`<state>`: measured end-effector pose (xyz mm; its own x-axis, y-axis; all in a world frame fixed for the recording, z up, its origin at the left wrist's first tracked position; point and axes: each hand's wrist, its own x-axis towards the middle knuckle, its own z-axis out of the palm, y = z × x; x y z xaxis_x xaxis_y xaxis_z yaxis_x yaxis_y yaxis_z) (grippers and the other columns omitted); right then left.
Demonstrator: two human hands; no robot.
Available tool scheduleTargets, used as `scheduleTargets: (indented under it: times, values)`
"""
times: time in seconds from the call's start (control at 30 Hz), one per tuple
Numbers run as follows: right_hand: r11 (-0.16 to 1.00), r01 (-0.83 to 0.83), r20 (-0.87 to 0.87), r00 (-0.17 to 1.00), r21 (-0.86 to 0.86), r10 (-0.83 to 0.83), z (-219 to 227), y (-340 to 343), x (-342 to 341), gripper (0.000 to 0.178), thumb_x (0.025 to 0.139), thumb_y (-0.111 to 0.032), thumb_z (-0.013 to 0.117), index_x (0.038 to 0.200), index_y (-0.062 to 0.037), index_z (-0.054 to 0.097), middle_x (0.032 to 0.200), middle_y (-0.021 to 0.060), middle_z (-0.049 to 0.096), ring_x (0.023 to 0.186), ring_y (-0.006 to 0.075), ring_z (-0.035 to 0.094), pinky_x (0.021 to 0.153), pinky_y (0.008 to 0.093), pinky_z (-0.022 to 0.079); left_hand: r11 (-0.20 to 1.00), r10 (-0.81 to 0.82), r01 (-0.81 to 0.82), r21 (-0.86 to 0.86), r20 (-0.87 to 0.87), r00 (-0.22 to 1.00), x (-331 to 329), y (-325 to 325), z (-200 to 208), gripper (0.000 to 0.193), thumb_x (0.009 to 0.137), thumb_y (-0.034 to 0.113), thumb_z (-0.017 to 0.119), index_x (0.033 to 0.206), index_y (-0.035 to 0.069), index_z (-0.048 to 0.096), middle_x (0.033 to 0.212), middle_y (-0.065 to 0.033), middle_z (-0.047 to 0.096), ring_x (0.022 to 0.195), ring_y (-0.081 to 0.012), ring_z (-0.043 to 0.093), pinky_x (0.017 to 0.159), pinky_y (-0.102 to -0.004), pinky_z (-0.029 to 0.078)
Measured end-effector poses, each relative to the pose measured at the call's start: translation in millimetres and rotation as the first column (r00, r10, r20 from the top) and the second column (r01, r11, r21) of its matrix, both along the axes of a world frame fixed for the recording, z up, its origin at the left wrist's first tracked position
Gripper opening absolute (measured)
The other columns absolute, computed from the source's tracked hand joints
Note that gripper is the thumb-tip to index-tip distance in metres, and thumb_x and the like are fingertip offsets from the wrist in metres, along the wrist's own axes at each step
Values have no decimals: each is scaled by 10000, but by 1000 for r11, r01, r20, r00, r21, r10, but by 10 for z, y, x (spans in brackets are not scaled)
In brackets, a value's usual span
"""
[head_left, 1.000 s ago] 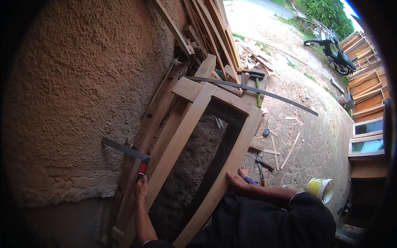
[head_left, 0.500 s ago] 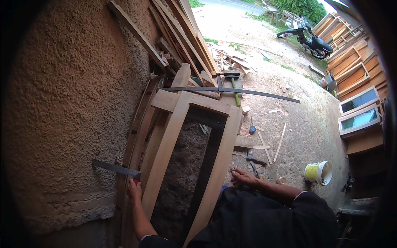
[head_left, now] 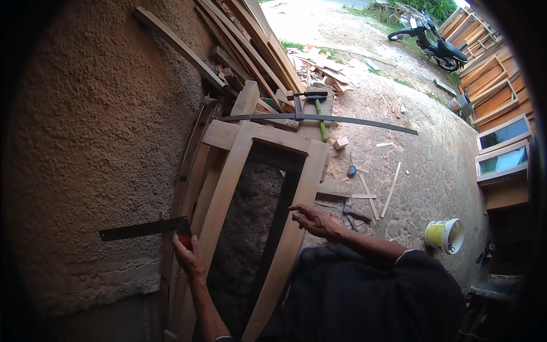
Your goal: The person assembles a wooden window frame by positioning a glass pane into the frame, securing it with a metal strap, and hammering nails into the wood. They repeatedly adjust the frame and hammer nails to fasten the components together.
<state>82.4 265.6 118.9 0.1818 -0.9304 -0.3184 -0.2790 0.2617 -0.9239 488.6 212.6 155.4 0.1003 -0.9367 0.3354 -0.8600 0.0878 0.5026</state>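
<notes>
My left hand [head_left: 190, 256] is closed round the red handle of a try square [head_left: 139, 229], whose dark blade points left toward the rough wall. It is at the left side of a wooden frame [head_left: 227, 176] made of pale planks. Over the frame's right rail hangs my right hand [head_left: 316, 221], empty, its fingers stretched to the left; whether it touches the wood I cannot tell. Across the frame's far end lies a long metal bar clamp [head_left: 364, 122]. Beside the clamp's head is a hammer with a green handle [head_left: 321, 119].
A rough wall [head_left: 114, 114] rises at my left, with planks [head_left: 259, 45] leaning at its far end. On the ground to the right are a hatchet [head_left: 356, 214], a tape measure [head_left: 351, 170], wood strips and a white-yellow bucket [head_left: 443, 235]. A motorcycle [head_left: 430, 43] stands far off.
My left hand has raised the try square off the left side, and its blade has swung round. My right hand has moved up and left, over the frame's right rail.
</notes>
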Motion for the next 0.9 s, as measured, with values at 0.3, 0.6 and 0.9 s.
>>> scheduleTargets:
  times: [0.3, 0.6, 0.9]
  values:
    - [998, 52, 294, 954, 35, -60, -60, -627, -995, 439, 1023, -282, 597, 1391, -66, 495, 973, 94, 674, 767, 141, 639, 658, 301, 538, 884, -356, 434, 173, -352, 866, -3227, 57, -467, 514, 928, 267, 679, 1324, -3, 491, 1174, -258, 595, 1061, -428, 611, 879, -486, 512]
    - [989, 147, 520, 847, -24, -113, -966, -992, -2034, 449, 1018, -216, 596, 1399, -31, 448, 1116, 92, 651, 965, 157, 612, 759, 309, 538, 904, -324, 350, 244, -142, 935, -4422, -254, -1046, 614, 861, 333, 745, 1335, 23, 505, 1228, -196, 571, 1100, -395, 588, 910, -473, 491]
    - [977, 131, 603, 771, 167, -206, -1042, -1125, -2246, 507, 1021, -134, 558, 1495, -104, 384, 1185, 105, 622, 995, 178, 640, 803, 347, 572, 874, -466, 386, 295, 285, 838, -4443, -457, -997, 913, 784, 523, 762, 1542, 182, 384, 1630, -188, 225, 1482, -422, 210, 1157, -584, 233]
